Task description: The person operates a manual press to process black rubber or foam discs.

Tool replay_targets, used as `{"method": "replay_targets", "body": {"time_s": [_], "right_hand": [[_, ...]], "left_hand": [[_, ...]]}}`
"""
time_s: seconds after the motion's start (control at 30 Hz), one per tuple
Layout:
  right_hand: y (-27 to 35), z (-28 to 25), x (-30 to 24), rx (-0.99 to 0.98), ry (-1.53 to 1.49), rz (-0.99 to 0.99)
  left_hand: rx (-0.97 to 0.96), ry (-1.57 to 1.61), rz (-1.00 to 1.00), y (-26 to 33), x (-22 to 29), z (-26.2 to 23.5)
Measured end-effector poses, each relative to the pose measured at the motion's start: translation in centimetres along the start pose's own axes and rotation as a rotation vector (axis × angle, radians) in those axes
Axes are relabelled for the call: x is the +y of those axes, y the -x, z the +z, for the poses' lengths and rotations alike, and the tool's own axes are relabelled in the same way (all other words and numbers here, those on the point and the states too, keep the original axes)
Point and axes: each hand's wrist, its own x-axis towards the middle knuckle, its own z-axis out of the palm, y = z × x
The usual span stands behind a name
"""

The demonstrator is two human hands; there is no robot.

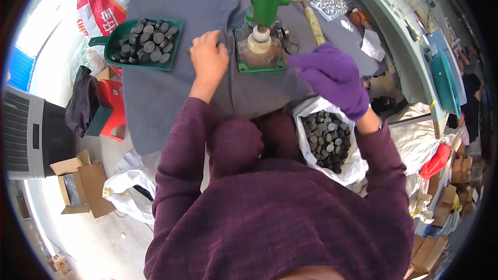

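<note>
A green hand press [267, 5] stands on the cloth-covered table, a pale round piece [259, 41] under its ram. My right hand [334, 78], in a purple glove, is closed around the lower end of the press's lever [314, 25]. Bare, my left hand [209, 62] rests over the cloth left of the press base, fingers bent together. A dark bit shows at its fingertips, too small to name. Several dark round caps [290, 44] lie against the right side of the base. At the left, a green scoop [174, 46] holds a heap of grey-black discs.
An open white sack [358, 163] of black discs stands by my right leg. Shiny clear pieces [324, 0] lie in a tray at the back right. A red stool [115, 109], a cardboard box [88, 189] and a grey machine [26, 135] stand on the left.
</note>
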Motion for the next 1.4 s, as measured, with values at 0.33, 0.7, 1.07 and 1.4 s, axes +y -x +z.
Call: {"method": "replay_targets", "body": {"time_s": [0.33, 0.7, 1.07, 1.4], "right_hand": [[-5.4, -4.5, -3.1, 0.009, -0.362, 0.497], [-10.3, -7.0, -3.8, 0.168, -0.333, 0.401], [-6.3, -4.6, -2.4, 0.066, -0.197, 0.288], [-0.8, 0.2, 0.9, 0.016, -0.032, -0.058]], "left_hand": [[-0.182, -0.243, 0.316, 3.3, -0.4, -1.9], [-0.207, 0.224, -0.107, 0.7, 4.0, 0.0], [-0.209, 0.392, -0.259, -0.7, 6.3, 3.1], [-0.408, -0.458, 0.1, -1.2, -0.8, 2.0]]}}
